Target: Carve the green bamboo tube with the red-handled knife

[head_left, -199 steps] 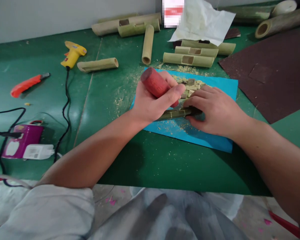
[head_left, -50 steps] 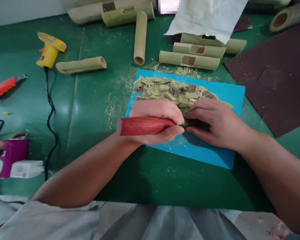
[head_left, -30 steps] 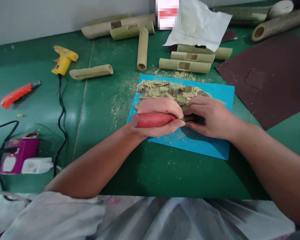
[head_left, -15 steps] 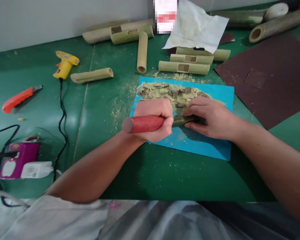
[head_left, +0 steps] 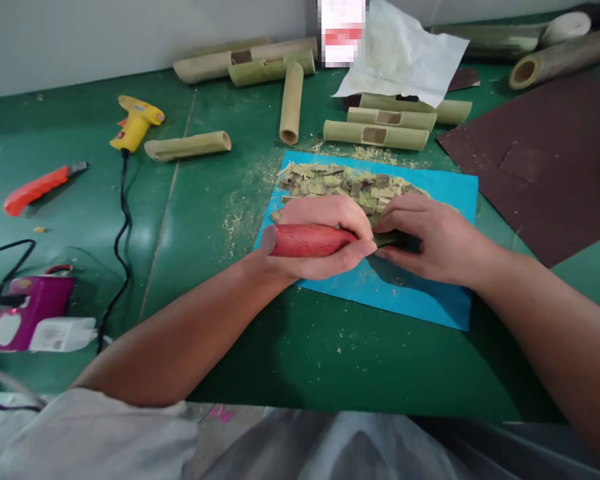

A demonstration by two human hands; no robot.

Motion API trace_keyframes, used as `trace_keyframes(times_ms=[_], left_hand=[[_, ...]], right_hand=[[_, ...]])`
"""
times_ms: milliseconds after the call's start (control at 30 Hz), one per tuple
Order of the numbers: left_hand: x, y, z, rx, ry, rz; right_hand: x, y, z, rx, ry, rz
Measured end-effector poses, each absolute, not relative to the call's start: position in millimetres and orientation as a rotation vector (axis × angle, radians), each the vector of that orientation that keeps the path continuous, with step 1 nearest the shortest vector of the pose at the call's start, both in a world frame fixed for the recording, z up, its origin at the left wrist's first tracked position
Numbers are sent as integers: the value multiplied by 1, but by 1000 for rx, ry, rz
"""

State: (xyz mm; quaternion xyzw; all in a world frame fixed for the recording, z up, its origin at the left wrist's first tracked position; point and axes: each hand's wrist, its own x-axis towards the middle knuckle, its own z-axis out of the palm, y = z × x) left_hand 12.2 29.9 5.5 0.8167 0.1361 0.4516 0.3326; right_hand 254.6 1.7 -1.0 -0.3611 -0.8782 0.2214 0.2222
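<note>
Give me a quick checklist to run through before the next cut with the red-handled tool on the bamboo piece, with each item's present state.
1. Left hand closed around the red-handled tool: ok.
2. Right hand pressing the bamboo piece down on the blue mat: ok.
3. Tool's tip clear of the right hand's fingers: cannot tell, the hands hide it.
4. Work sits over the mat, not the bare green table: ok.
5. Mat free of debris: not ok, a chip pile lies right behind the hands.
</note>
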Motion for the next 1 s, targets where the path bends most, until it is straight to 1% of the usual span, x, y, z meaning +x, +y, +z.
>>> trace_keyframes(times_ms=[133,267,433,533,700,867,1000], left_hand=[[12,31,2,2134,407,1172],[14,34,-4,2051,454,1165],[20,39,-6,1780,591,1348],[21,39,-5,1686,693,1398],[21,38,-5,1744,732,1339],[21,39,4,1751,648,1372],[23,40,17,1644,688,1521]], right_hand=[[257,2,-3,-1024,-2420,638],[259,4,-5,-968,-2446,577],[260,3,-6,-986,-2437,552],[260,3,-6,-1017,-2417,575],[259,2,-4,-1032,-2405,598],[260,2,-5,-1024,-2406,587],[261,0,-7,-1037,-2391,582]])
